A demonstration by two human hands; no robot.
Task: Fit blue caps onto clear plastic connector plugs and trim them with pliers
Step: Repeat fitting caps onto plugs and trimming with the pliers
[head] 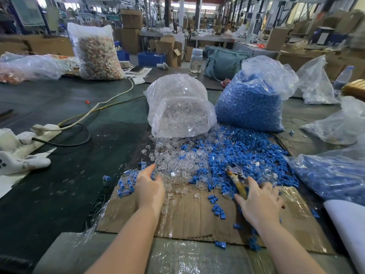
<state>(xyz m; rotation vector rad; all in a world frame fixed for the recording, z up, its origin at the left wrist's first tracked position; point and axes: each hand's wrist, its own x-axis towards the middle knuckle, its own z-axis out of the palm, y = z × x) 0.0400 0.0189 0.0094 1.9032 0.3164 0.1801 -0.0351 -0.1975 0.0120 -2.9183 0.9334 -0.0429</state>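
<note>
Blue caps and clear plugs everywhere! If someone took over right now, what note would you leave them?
Left hand: open, fingers on the clear plugs.
Right hand: open, over the pliers, not gripping them.
Loose blue caps lie beside the plugs on the cardboard; the supply bags stand behind.
Done: some capped plugs lie left of the left hand.
Left: cap and trim the rest.

A white power strip (29, 135) with a black cable lies near the table's left edge. Behind it, toward the far edge, stands a bag of orange-white pieces (98, 54). A teal bag (225, 62) and a clear bottle (196, 60) sit beyond.
</note>
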